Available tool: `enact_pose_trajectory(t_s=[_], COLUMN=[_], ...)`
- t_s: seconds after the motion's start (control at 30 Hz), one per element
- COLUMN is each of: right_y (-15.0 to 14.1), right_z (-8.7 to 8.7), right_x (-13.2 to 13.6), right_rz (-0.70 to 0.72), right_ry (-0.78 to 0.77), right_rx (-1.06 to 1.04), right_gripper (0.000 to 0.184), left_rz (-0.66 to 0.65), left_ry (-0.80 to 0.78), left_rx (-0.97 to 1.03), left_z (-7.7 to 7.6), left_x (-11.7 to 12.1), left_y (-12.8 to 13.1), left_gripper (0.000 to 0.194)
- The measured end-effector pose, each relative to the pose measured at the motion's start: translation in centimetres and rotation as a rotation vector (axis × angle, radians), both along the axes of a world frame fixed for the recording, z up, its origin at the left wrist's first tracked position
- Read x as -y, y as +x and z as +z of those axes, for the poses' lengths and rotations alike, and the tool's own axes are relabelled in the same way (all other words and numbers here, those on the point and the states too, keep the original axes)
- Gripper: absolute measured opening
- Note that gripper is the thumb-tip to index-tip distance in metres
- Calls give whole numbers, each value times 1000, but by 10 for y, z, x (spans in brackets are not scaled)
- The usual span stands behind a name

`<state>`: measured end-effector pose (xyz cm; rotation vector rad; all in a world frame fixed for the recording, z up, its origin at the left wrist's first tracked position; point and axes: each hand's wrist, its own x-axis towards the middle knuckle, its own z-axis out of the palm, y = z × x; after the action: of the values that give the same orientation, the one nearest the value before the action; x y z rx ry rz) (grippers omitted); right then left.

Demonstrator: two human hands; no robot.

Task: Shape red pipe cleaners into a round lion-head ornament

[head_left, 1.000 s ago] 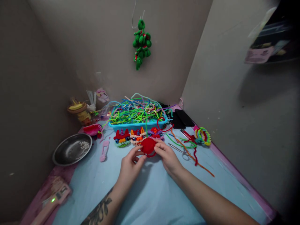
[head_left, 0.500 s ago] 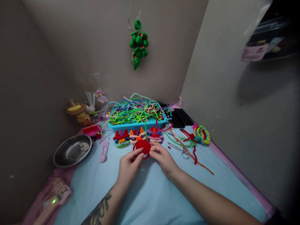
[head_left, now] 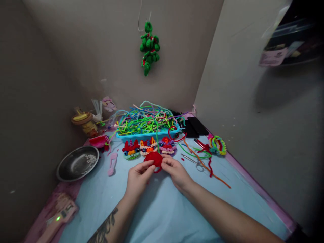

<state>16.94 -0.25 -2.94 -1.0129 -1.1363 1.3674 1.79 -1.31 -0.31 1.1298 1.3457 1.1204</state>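
Observation:
A rounded red piece (head_left: 154, 158), with a red strand looping under it, is held just above the blue cloth. My left hand (head_left: 140, 172) pinches its left lower side between thumb and fingers. On the other side, my right hand (head_left: 174, 170) grips the right edge with bent fingers. Right behind the red piece stand several small fuzzy figures: a red and blue one (head_left: 131, 149), an orange and cream one (head_left: 148, 147) and a red and purple one (head_left: 167, 146). What the fingertips press against underneath is hidden.
A blue tray (head_left: 149, 135) heaped with coloured fuzzy stems stands behind. Scissors (head_left: 193, 162), loose stems (head_left: 220, 180) and dark phones (head_left: 197, 126) lie right. A metal bowl (head_left: 78, 163), pink clip (head_left: 112, 164) and pink glue gun (head_left: 60, 217) are left. A green ornament (head_left: 150, 49) hangs above.
The red piece has shifted slightly left and turned a little between my fingers. Both hands keep their grip, nearly in the same place.

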Motion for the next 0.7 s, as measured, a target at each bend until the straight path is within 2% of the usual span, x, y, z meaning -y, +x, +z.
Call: enact_pose_trajectory(t_s=[0.1, 0.33, 0.5, 0.7], right_y=[0, 1, 1, 1], right_z=[1, 15, 20, 17], right_x=[0, 11, 16, 13], right_rz=[-25, -350, -312, -228], right_ry=[61, 324, 409, 317], right_rx=[69, 418, 471, 382], right_gripper=[21, 12, 18, 19], left_rz=[-12, 107, 170, 159], left_ry=[-47, 10, 29, 53], left_rx=[63, 96, 63, 61], left_z=[-4, -3, 3, 4], left_x=[-2, 1, 6, 6], left_y=[0, 3, 5, 6], left_gripper=[40, 39, 39, 38])
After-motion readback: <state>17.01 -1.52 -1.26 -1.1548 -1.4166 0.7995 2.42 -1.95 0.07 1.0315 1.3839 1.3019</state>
